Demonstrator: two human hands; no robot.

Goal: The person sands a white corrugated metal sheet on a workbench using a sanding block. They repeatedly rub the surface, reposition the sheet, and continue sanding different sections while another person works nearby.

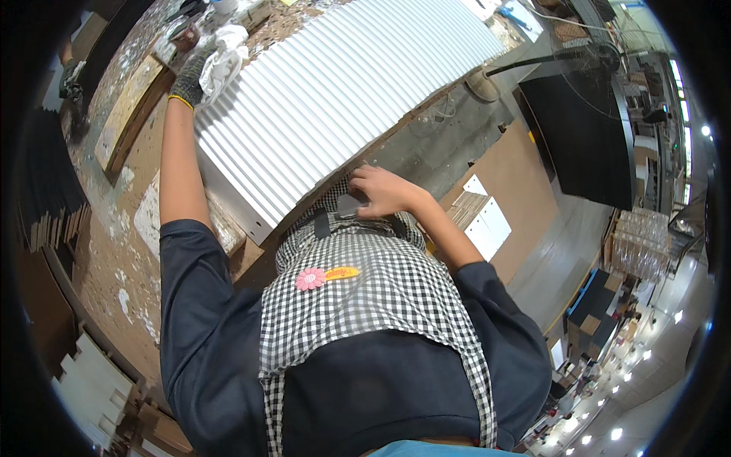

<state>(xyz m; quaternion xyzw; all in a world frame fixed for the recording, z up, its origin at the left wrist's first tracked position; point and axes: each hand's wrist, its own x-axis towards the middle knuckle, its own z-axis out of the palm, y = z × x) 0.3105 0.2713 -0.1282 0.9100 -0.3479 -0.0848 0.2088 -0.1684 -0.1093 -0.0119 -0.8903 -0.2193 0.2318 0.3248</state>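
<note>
Over speckled workbench (108, 259), clutching crumpled white cloth (225, 65) in nearer, grey-gloved left hand (193, 75), at left edge of white slat row (327, 107) stretching forward-right; with bare right hand (384, 190) curled nearside, unclear if gripping.

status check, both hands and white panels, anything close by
Left hand, gloved, holding white cloth; right hand, bare, at checked apron, grip unclear. White panels lined up in a row. Wooden block left of panels.

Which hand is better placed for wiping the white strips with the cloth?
Probably the left hand: gloved, it holds the white cloth at the white strips' left edge. The right hand is down by the apron.
</note>
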